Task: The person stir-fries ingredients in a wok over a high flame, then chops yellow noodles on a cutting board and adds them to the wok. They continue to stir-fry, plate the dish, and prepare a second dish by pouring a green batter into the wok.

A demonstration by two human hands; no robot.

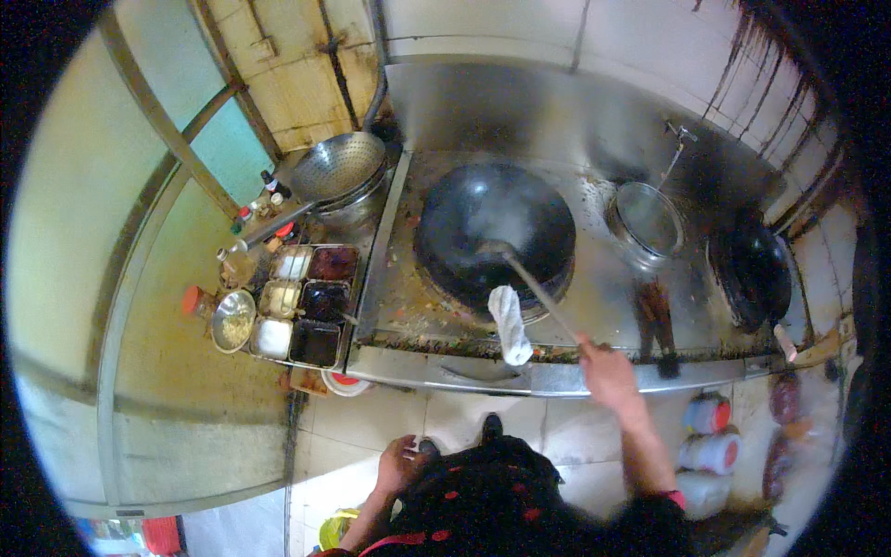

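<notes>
My right hand [609,372] grips the long handle of a wok ladle or spatula [539,289] at the stove's front edge. The tool's head rests inside a large black wok [459,202], blurred by steam, so its exact shape is unclear. Little food can be made out in the wok. A folded white cloth [510,327] covers the wok's handle, which points towards me. Low at my waist, away from the stove, my left hand [400,463] hangs with its fingers loosely apart and nothing in them.
Left of the stove stand a tray of seasoning containers [306,341], a steel bowl of chopped food [234,320] and a perforated strainer [341,163]. To the wok's right are a round pot [647,219] under a tap [686,132] and another black wok [755,278]. Plastic tubs [710,452] stand below.
</notes>
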